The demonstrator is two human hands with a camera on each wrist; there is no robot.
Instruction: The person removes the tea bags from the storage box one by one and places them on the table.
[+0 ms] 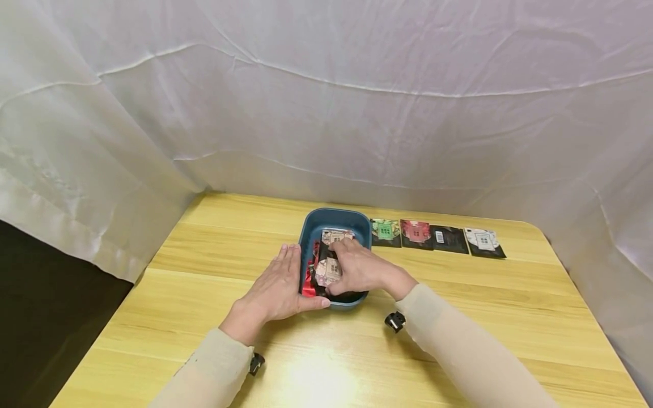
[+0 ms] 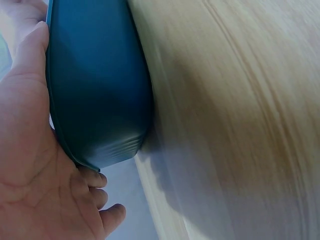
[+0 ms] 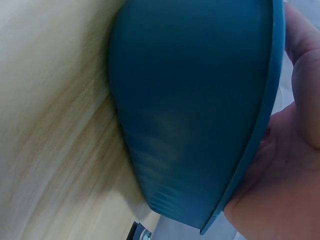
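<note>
A dark blue plastic bin stands on the wooden table with several flat sachets in it. My left hand rests along the bin's left rim, its fingers straight and the thumb over the near edge. Reaching in from the right, my right hand has its bent fingers and thumb at opposite ends of a black sachet with a pale pink print. Another sachet with a similar print lies behind it, and a red sachet is at the left. My right palm hides part of the bin.
In a row right of the bin lie a green-printed sachet, a red-printed one, a black one showing its barcode and a white-printed one. A pale curtain hangs behind the table.
</note>
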